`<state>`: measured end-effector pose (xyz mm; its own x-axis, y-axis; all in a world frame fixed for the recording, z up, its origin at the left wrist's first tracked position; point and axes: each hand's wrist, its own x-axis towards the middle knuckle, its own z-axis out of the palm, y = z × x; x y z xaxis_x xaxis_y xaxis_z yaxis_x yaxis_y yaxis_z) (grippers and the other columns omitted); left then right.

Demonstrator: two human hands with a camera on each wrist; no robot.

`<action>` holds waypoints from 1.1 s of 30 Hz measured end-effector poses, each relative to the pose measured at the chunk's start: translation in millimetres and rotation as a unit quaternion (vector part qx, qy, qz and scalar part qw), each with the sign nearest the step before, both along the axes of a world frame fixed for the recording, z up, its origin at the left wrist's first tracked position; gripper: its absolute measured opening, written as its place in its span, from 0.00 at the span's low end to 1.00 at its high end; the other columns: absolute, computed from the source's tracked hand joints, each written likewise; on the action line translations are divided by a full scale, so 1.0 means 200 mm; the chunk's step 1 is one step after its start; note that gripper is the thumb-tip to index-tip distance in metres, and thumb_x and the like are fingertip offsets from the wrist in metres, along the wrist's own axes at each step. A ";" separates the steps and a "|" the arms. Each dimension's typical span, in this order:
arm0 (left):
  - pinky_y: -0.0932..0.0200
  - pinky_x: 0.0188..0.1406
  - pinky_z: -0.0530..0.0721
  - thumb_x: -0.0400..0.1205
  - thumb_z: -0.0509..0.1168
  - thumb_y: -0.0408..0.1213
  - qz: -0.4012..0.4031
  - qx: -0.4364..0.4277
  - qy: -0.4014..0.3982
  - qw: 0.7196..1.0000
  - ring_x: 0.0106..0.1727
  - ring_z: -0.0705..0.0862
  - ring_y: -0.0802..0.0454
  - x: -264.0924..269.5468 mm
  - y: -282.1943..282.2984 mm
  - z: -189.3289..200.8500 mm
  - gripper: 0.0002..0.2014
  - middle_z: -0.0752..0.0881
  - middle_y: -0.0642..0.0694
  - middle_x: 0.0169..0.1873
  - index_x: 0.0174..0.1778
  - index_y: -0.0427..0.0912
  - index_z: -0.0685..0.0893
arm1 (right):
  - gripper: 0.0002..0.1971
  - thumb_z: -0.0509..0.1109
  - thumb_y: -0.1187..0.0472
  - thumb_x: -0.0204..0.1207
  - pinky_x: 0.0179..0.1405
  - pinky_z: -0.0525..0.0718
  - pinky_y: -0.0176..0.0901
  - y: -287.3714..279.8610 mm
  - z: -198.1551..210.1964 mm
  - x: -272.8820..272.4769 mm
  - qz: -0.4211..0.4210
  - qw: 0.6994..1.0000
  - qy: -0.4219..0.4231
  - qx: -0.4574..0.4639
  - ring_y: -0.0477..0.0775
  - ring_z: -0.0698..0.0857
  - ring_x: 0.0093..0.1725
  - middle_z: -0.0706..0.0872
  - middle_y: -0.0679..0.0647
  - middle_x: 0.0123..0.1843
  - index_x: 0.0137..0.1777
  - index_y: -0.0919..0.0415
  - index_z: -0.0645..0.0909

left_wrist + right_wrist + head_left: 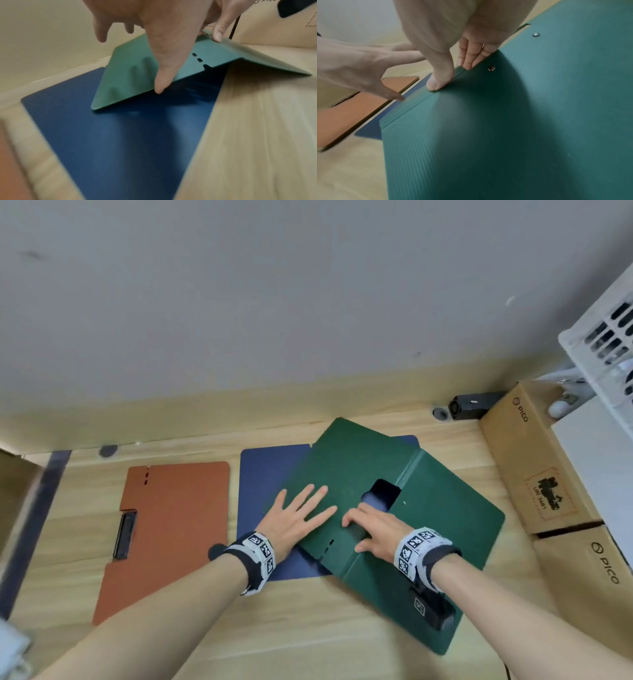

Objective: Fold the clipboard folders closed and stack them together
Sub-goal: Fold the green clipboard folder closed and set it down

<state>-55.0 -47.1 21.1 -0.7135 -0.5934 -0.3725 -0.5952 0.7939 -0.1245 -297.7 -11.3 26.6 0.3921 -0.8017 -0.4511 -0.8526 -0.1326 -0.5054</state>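
**Green folder tented over the blue one, both hands on it**

So, the green clipboard folder (404, 529) sits spine-up like a little tent, angled across the wooden table (308, 645), with its left flap overlapping the blue folder (260, 484) that lies flat underneath. The left hand (294, 518) is spread out, fingers straight, resting on the green flap at about 9 o'clock from the spine, not clenching anything. The right hand (373, 529) is on the spine ridge itself: thumb pressed along the fold, fingers curled over the far side, so it's pinching the folder. The orange clipboard folder (168, 535) lies shut and flat well off at 9 o'clock, apart from the blue one, clip facing left. Cardboard PICO boxes (534, 467) line the table edge at 3 o'clock.
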 end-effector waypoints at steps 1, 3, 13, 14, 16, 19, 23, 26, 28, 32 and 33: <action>0.26 0.76 0.61 0.74 0.69 0.27 0.009 0.006 -0.001 1.000 0.87 0.44 0.37 0.05 0.03 0.00 0.55 0.34 0.40 0.86 0.86 0.55 0.37 | 0.24 0.77 0.57 0.73 0.54 0.74 0.47 -0.02 0.00 0.05 0.026 1.000 0.001 -0.005 0.51 0.77 0.52 0.74 0.47 0.61 0.66 0.46 0.72; 0.25 0.76 0.61 0.76 0.67 0.29 0.026 0.019 -0.004 0.999 0.87 0.44 0.37 0.13 0.09 -0.03 0.53 0.35 0.40 0.86 0.86 0.55 0.38 | 0.26 0.76 0.58 0.74 0.54 0.75 0.48 -0.04 -0.01 0.14 0.075 0.997 0.004 -0.011 0.51 0.75 0.49 0.75 0.48 0.62 0.69 0.46 0.71; 0.25 0.65 0.77 0.75 0.65 0.19 0.172 0.167 -0.052 0.969 0.85 0.40 0.29 0.19 0.31 -0.22 0.54 0.31 0.45 0.85 0.85 0.58 0.38 | 0.34 0.78 0.45 0.68 0.70 0.74 0.47 0.09 -0.19 0.21 0.055 0.996 0.051 -0.052 0.55 0.75 0.71 0.76 0.49 0.72 0.74 0.50 0.72; 0.26 0.64 0.78 0.75 0.65 0.19 0.177 0.169 -0.053 0.968 0.85 0.40 0.29 0.17 0.31 -0.22 0.53 0.32 0.44 0.85 0.85 0.57 0.38 | 0.41 0.78 0.41 0.66 0.75 0.71 0.47 0.13 -0.21 0.19 0.045 0.996 0.060 -0.043 0.55 0.71 0.76 0.71 0.50 0.78 0.78 0.50 0.69; 0.27 0.63 0.79 0.75 0.64 0.19 0.182 0.173 -0.053 0.967 0.85 0.41 0.28 0.12 0.29 -0.20 0.53 0.33 0.43 0.86 0.86 0.55 0.39 | 0.54 0.77 0.34 0.61 0.82 0.62 0.48 0.22 -0.23 0.16 0.051 0.994 0.090 -0.044 0.54 0.59 0.84 0.56 0.51 0.87 0.84 0.52 0.59; 0.28 0.64 0.80 0.75 0.65 0.21 0.189 0.190 -0.069 0.961 0.85 0.43 0.26 0.06 0.25 -0.15 0.53 0.35 0.42 0.86 0.86 0.55 0.40 | 0.64 0.76 0.30 0.59 0.84 0.52 0.49 0.33 -0.23 0.13 0.041 0.989 0.136 -0.043 0.54 0.46 0.87 0.41 0.52 0.89 0.87 0.54 0.44; 0.31 0.67 0.79 0.78 0.69 0.32 0.195 0.201 -0.093 0.955 0.84 0.51 0.26 0.03 0.20 -0.07 0.49 0.41 0.40 0.87 0.86 0.56 0.43 | 0.54 0.76 0.46 0.69 0.85 0.55 0.51 0.38 -0.18 0.07 0.001 0.988 0.152 -0.032 0.55 0.47 0.88 0.39 0.51 0.89 0.87 0.53 0.44; 0.37 0.73 0.76 0.80 0.67 0.37 0.171 0.205 -0.114 0.957 0.83 0.58 0.26 0.02 0.15 0.07 0.45 0.47 0.38 0.87 0.87 0.55 0.46 | 0.46 0.72 0.51 0.72 0.84 0.59 0.49 0.35 -0.06 0.02 -0.001 0.988 0.149 -0.023 0.54 0.53 0.87 0.47 0.51 0.89 0.87 0.54 0.51; 0.40 0.73 0.77 0.79 0.65 0.38 0.153 0.196 -0.118 0.962 0.80 0.67 0.28 0.01 0.12 0.19 0.43 0.51 0.37 0.86 0.87 0.55 0.48 | 0.43 0.70 0.50 0.72 0.83 0.63 0.48 0.32 0.04 0.00 0.010 0.989 0.146 -0.020 0.53 0.58 0.86 0.54 0.49 0.88 0.86 0.53 0.56; 0.47 0.69 0.79 0.79 0.62 0.38 0.138 0.184 -0.114 0.967 0.77 0.73 0.36 0.00 0.04 0.40 0.39 0.60 0.40 0.85 0.87 0.54 0.53 | 0.34 0.66 0.47 0.72 0.71 0.77 0.51 0.24 0.26 -0.03 0.052 0.985 0.153 -0.062 0.53 0.73 0.77 0.72 0.48 0.81 0.80 0.50 0.67; 0.47 0.68 0.79 0.79 0.61 0.38 0.135 0.179 -0.108 0.968 0.77 0.73 0.37 0.00 0.02 0.45 0.38 0.64 0.40 0.83 0.87 0.54 0.55 | 0.32 0.64 0.47 0.73 0.68 0.79 0.51 0.21 0.31 -0.04 0.059 0.983 0.158 -0.075 0.54 0.76 0.74 0.76 0.48 0.78 0.79 0.50 0.69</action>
